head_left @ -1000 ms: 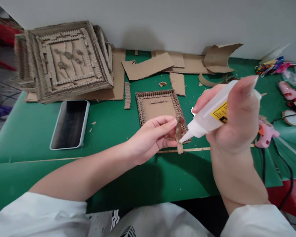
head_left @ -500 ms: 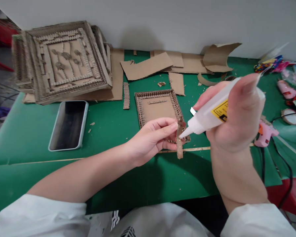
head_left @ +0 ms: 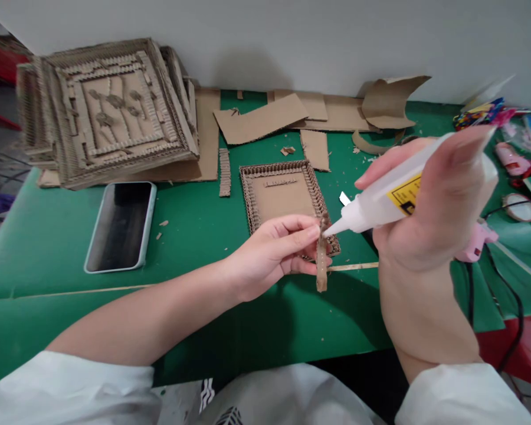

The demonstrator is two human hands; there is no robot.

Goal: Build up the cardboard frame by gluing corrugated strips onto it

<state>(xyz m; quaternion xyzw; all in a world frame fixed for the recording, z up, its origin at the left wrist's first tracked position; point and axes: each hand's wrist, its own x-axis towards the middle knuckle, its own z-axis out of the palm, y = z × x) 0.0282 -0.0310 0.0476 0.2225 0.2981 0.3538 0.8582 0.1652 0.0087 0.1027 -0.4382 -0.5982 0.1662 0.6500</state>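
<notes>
My left hand (head_left: 278, 251) pinches a narrow cardboard strip (head_left: 321, 268) near its upper end, and a line of wet glue shines along its face. In my right hand (head_left: 438, 206) is a white glue bottle (head_left: 376, 203) with a yellow label, tilted down to the left. Its nozzle tip meets the strip right by my left fingertips. Behind my left hand lies a small cardboard frame (head_left: 278, 198) with corrugated walls and a short strip stuck inside near its far side. My left hand hides the frame's near part.
Stacked decorated cardboard frames (head_left: 110, 112) stand at the far left, with a phone (head_left: 121, 227) in front. Cardboard offcuts (head_left: 261, 118) lie along the wall. A pink glue gun (head_left: 475, 242) with a cable and a tape roll (head_left: 521, 208) are on the right.
The bottle's nozzle has moved up the strip, towards my left fingertips. The glue line now runs further along the strip. My left hand keeps its pinch.
</notes>
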